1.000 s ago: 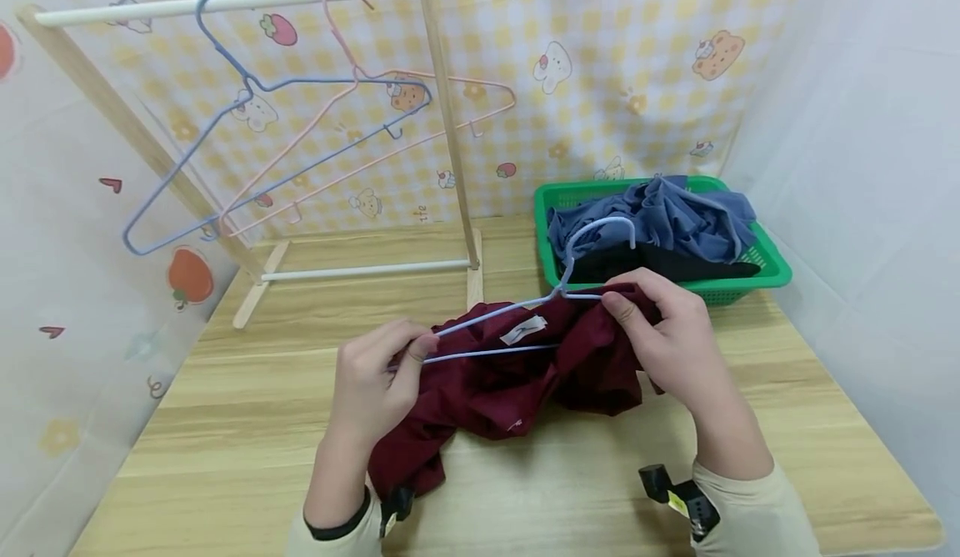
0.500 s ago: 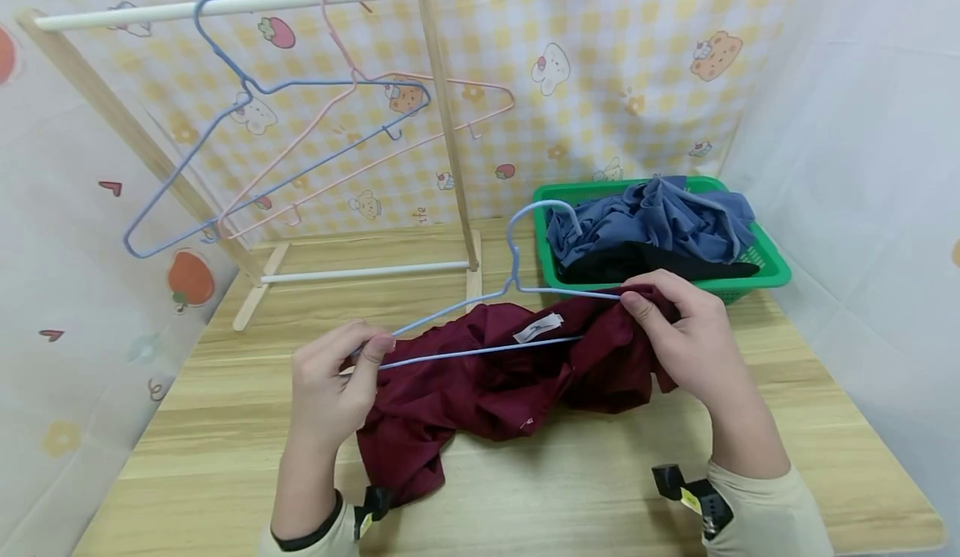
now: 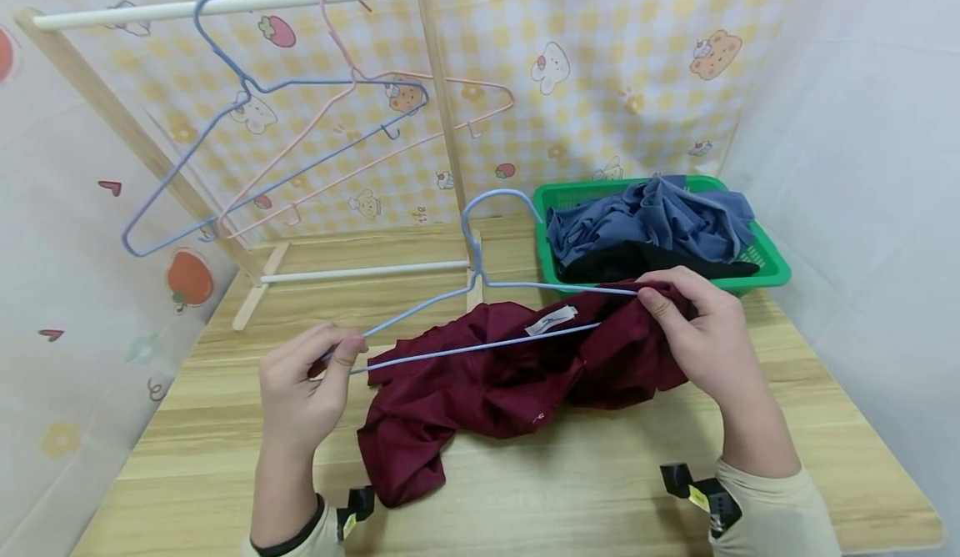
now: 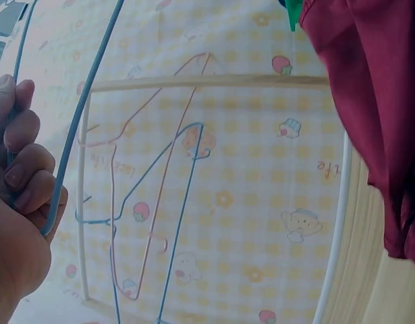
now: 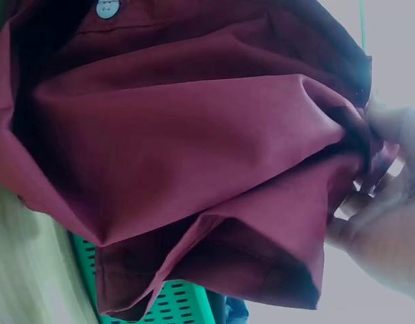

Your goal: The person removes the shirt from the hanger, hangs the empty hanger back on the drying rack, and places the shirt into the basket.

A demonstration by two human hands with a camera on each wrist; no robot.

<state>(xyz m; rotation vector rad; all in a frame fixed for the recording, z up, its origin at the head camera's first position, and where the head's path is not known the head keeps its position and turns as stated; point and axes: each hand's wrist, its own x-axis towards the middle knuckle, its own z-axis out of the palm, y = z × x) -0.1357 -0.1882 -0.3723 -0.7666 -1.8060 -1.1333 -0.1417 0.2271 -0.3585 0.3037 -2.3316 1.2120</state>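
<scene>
A light blue clothes hanger spans the space between both hands, its hook up and bent to the right. My left hand grips its left end, thumb on top; the left wrist view shows fingers curled round the wire. The maroon shirt hangs below and behind the hanger, a white label at its neck. With thumb and fingers, my right hand pinches the shirt's cloth together with the hanger's upper right arm. The hanger's right end is hidden in the shirt. A button shows in the right wrist view.
A wooden rack stands at the back left; a darker blue hanger and a pink hanger hang from its rail. Behind the right hand, a green basket holds blue cloth and black cloth.
My left hand has moved left with the hanger, and its hook has shifted left away from over the basket. My right hand has moved slightly right with the shirt, and the cloth is more spread.
</scene>
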